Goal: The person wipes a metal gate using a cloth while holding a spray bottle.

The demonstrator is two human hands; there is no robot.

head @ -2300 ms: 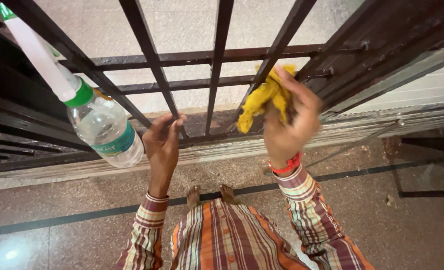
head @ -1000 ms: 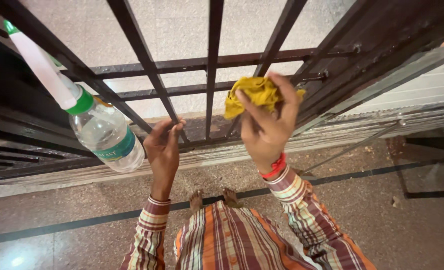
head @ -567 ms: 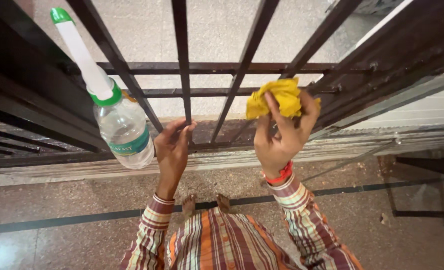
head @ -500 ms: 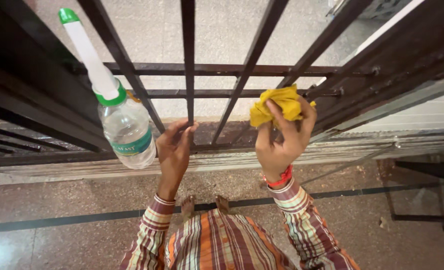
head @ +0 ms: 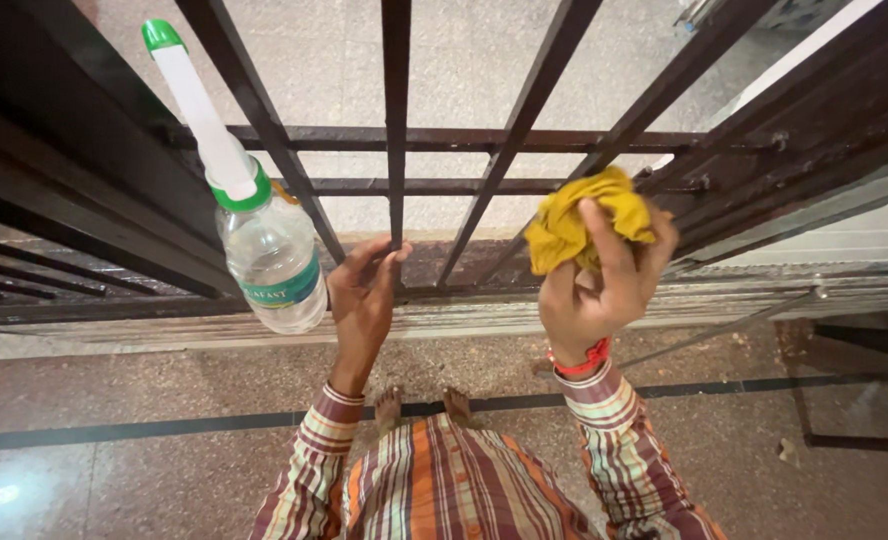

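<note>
**Hands at dark metal window grille**

Right hand (head: 604,290): fingers clamped on a crumpled yellow cloth (head: 586,222), pressed against a slanted bar of the dark brown metal grille (head: 524,110). Left hand (head: 362,296): fingers loosely curled at the foot of a vertical bar; firm hold cannot be told. Clear plastic spray bottle with green-and-white nozzle (head: 264,250): apparently hung on the grille, left of the left hand. Striped shirt sleeves below.

My right hand (head: 599,290) grips a yellow cloth (head: 584,225), soft, matt and crumpled, right of centre. My left hand (head: 364,295) touches the railing (head: 394,120), dark brown painted metal with a dull sheen. Upper left, the spray bottle (head: 264,255) is clear glossy plastic with a smooth white and green nozzle. The floor (head: 114,480) below is polished speckled stone, reflective. My sleeves are woven striped cloth.
</note>
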